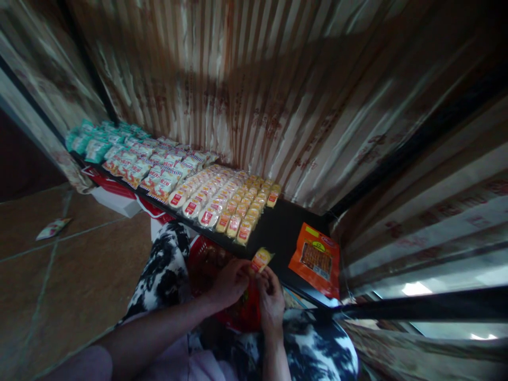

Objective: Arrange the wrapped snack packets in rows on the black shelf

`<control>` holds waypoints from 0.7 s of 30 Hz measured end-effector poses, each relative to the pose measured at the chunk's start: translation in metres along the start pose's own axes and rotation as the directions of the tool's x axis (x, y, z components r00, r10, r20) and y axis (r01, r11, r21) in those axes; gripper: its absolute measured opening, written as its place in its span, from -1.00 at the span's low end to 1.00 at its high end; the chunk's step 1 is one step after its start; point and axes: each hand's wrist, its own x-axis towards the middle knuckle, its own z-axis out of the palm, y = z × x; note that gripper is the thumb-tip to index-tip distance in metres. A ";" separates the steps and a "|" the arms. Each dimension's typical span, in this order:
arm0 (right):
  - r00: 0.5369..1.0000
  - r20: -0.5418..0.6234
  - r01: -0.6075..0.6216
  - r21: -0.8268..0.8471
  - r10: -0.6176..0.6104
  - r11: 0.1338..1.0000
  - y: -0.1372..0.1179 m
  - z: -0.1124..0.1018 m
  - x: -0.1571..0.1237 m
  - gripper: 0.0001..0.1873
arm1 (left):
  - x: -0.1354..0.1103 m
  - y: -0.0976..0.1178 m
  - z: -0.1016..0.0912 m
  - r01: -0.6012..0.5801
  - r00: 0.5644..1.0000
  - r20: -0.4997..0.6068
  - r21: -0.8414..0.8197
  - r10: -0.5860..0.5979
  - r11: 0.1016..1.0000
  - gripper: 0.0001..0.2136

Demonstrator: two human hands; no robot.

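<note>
My left hand (232,280) and my right hand (270,296) both pinch a small yellow packaged snack (262,258) with a red-orange label, held at the shelf's front edge. Beyond it, rows of similar yellow packaged snacks (246,214) lie overlapping on the black shelf (273,227). Left of these run rows of pale round packaged snacks (208,217). Below my hands, a red basket (198,253) sits between my legs, its contents dim and partly covered by my arms.
An orange snack bag (317,259) lies at the shelf's right end. White snack bags (162,177) and teal bags (97,150) fill its left part. Striped curtains (238,79) hang behind, with dark frame bars (397,153). One packet (53,228) lies on the tiled floor.
</note>
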 end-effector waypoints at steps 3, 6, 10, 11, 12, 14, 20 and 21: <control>1.000 -0.014 0.019 -0.022 -0.019 1.000 0.003 -0.001 0.000 -0.43 | 0.000 0.001 0.002 -0.023 1.000 -0.003 -0.007 0.023 1.000 -0.66; 0.998 -0.032 0.049 -0.111 -0.053 0.993 0.001 -0.003 -0.001 -0.41 | 0.000 0.001 0.007 -0.041 0.999 -0.011 0.004 0.041 0.999 -0.67; 0.992 -0.087 0.066 -0.228 -0.088 0.971 -0.007 -0.006 -0.002 -0.37 | 0.002 0.001 0.012 -0.044 0.998 -0.035 0.040 0.046 0.998 -0.67; 0.992 -0.096 0.062 -0.233 -0.087 0.970 -0.010 -0.006 -0.002 -0.36 | 0.003 0.002 0.014 -0.042 0.998 -0.041 0.051 0.044 0.998 -0.67; 0.991 -0.101 0.059 -0.233 -0.084 0.971 -0.012 -0.006 -0.002 -0.35 | 0.004 0.004 0.015 -0.042 0.998 -0.044 0.062 0.044 0.997 -0.68; 0.991 -0.098 0.062 -0.230 -0.086 0.971 -0.017 -0.007 -0.001 -0.36 | 0.007 0.007 0.016 -0.050 0.998 -0.044 0.080 0.053 0.996 -0.68; 0.995 -0.031 0.084 -0.281 -0.096 0.956 -0.027 -0.013 0.005 -0.37 | 0.012 0.017 0.018 -0.042 0.999 -0.029 0.087 0.045 0.995 -0.66; 0.995 -0.016 0.089 -0.291 -0.098 0.953 -0.028 -0.015 0.007 -0.36 | 0.014 0.018 0.018 -0.036 0.999 -0.027 0.086 0.039 0.996 -0.65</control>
